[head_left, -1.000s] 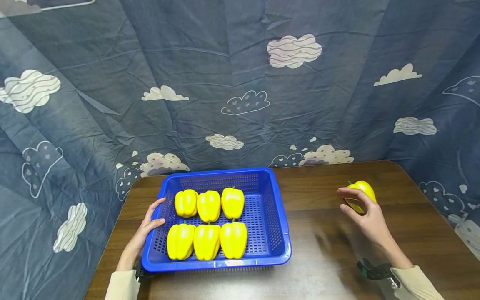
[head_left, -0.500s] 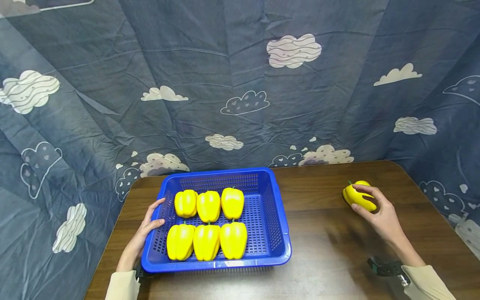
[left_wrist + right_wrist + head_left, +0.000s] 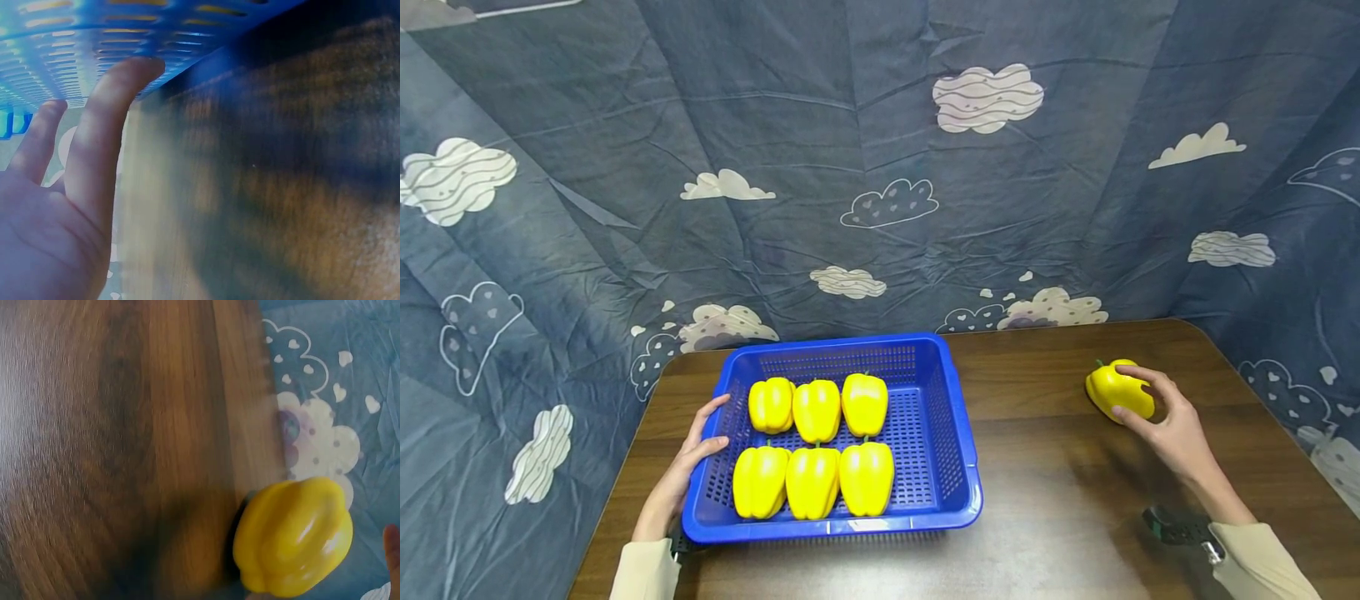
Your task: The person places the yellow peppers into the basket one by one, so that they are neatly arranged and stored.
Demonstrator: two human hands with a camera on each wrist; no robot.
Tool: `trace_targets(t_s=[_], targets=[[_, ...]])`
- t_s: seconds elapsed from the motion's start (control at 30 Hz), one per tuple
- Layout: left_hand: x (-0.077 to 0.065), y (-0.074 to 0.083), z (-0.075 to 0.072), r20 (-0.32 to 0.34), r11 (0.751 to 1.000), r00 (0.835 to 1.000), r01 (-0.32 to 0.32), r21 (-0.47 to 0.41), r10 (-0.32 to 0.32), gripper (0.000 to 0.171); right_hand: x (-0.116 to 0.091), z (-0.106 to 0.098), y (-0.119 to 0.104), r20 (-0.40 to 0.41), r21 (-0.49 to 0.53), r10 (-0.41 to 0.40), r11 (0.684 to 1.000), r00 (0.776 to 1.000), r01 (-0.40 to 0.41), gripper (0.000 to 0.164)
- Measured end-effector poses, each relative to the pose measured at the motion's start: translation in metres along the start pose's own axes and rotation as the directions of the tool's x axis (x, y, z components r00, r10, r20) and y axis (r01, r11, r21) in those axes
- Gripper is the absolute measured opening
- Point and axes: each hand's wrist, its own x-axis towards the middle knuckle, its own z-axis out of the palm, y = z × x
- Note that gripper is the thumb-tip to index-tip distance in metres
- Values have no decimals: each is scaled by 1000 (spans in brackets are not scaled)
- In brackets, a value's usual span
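On the table's right side lies a single yellow bell pepper (image 3: 1107, 390), its stem toward the back. My right hand (image 3: 1180, 435) reaches round its near right side with thumb and index finger spread; the other fingers are hidden in the head view. In the right wrist view, a fingertip (image 3: 392, 547) shows apart from the pepper. My left hand (image 3: 679, 471) rests with extended fingers at the left rim of a blue plastic basket (image 3: 961, 433). Its thumb (image 3: 103, 119) lies against the slotted wall in the left wrist view.
Several yellow bell peppers (image 3: 815, 483) lie in two rows inside the basket, toward its left. The brown wooden table (image 3: 1030, 467) ends at a dark blue cloud-patterned cloth (image 3: 910, 258) behind and at both sides.
My right hand has moved right and drawn back slightly, from in front of the lone pepper to its near right side. The pepper shows more fully. My left hand and the basket stay put.
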Motion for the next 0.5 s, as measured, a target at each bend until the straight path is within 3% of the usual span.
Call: trace_targets(t_s=[0.33,0.5], targets=[[1,-1,0,1,1000,1000,-2,-2,2,61,1,-8,17,72,-38,82,996,994,-79,61],[1,-1,0,-1,1000,1000,-3,3,3,61,3,-9,30,76,-43,43,998,996,-39,63]])
